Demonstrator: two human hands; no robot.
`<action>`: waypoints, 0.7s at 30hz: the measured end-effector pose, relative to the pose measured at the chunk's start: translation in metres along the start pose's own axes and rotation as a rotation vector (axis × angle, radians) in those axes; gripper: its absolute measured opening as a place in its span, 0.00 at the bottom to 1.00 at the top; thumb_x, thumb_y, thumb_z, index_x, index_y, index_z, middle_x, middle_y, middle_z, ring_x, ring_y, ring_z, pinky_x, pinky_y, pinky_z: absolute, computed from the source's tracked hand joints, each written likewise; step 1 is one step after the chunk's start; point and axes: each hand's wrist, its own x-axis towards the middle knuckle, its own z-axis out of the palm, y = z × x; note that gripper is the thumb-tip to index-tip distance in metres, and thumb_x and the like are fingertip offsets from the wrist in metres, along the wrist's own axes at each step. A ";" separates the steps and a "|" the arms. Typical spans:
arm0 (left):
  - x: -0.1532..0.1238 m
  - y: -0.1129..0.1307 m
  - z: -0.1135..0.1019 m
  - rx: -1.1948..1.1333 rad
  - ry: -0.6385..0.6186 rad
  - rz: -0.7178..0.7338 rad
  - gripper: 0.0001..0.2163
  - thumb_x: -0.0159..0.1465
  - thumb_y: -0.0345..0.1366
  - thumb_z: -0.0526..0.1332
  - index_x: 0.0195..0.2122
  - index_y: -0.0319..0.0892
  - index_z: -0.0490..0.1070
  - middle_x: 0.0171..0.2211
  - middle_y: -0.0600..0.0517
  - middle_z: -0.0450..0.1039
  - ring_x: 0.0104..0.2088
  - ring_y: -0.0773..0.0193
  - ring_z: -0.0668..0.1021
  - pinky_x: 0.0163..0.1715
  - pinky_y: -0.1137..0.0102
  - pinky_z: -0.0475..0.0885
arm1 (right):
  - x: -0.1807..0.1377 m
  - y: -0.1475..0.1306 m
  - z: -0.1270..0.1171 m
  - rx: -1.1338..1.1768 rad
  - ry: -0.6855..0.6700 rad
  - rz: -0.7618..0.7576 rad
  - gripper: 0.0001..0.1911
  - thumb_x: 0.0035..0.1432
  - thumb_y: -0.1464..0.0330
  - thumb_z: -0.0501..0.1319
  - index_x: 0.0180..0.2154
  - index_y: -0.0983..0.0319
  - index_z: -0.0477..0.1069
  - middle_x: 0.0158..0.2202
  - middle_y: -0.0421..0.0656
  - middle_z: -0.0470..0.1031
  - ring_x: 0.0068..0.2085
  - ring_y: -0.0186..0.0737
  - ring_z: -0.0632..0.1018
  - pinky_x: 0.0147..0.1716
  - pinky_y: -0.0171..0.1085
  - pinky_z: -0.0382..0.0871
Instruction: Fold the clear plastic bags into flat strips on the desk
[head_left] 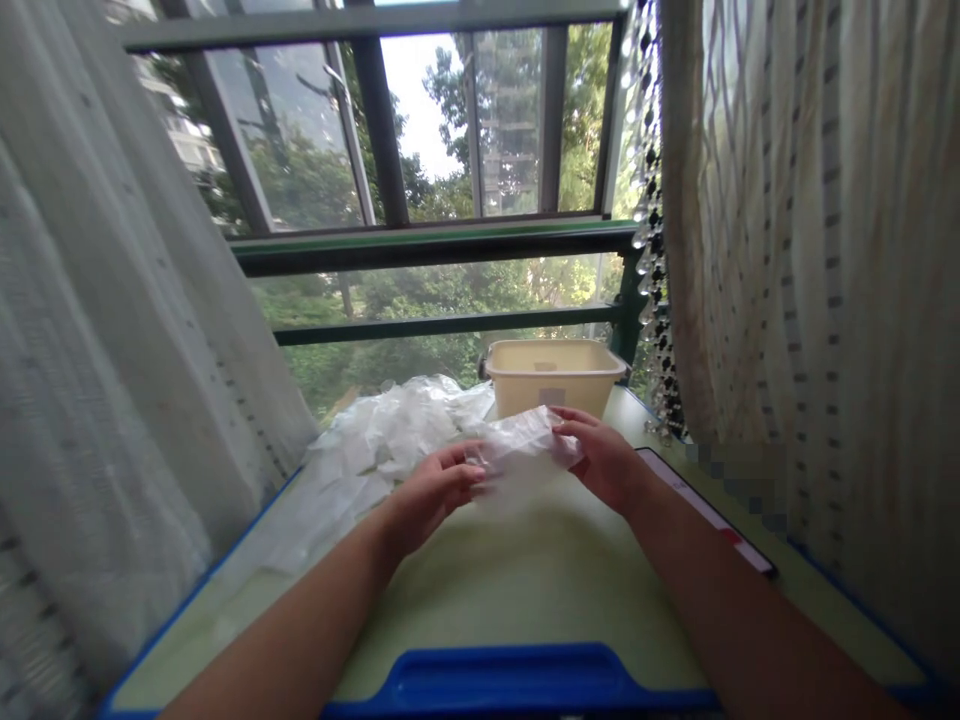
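Note:
Between my two hands, above the middle of the table, hangs a crinkled clear plastic bag point(517, 445), its lower part blurred. My left hand point(439, 490) pinches its left edge between thumb and fingers. At the bag's right edge, my right hand point(604, 455) grips it the same way. A loose heap of similar plastic bags point(397, 430) spreads over the left side of the table, just beyond my left hand. Behind the held bag stands a cream-coloured plastic bin point(555, 385) with a rounded rim; its inside bottom is hidden.
The pale green table point(540, 600) has a blue raised edge point(502, 675). A flat white-and-red object with a dark border point(705, 510) lies along the right side, partly behind my right forearm. Curtains point(810, 250) hang at both sides, with a window point(450, 130) behind.

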 end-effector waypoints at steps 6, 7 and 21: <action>0.006 -0.009 0.001 -0.017 0.098 -0.014 0.09 0.53 0.34 0.64 0.35 0.37 0.71 0.35 0.45 0.75 0.35 0.59 0.78 0.34 0.67 0.73 | 0.001 0.008 0.001 -0.329 0.096 -0.100 0.18 0.46 0.68 0.61 0.42 0.61 0.66 0.33 0.44 0.72 0.30 0.37 0.74 0.26 0.36 0.70; 0.007 -0.010 0.001 -0.019 0.108 -0.022 0.09 0.53 0.34 0.64 0.35 0.37 0.71 0.35 0.45 0.75 0.35 0.59 0.78 0.33 0.67 0.73 | 0.000 0.009 0.001 -0.465 0.131 -0.182 0.19 0.47 0.66 0.60 0.43 0.61 0.65 0.35 0.45 0.72 0.31 0.39 0.74 0.28 0.39 0.70; 0.000 0.003 -0.007 0.376 -0.071 -0.105 0.12 0.53 0.37 0.63 0.36 0.36 0.73 0.31 0.46 0.76 0.29 0.64 0.76 0.34 0.68 0.70 | -0.022 0.009 0.009 -1.360 -0.415 -0.578 0.20 0.50 0.58 0.59 0.44 0.62 0.70 0.36 0.45 0.75 0.35 0.40 0.74 0.33 0.35 0.66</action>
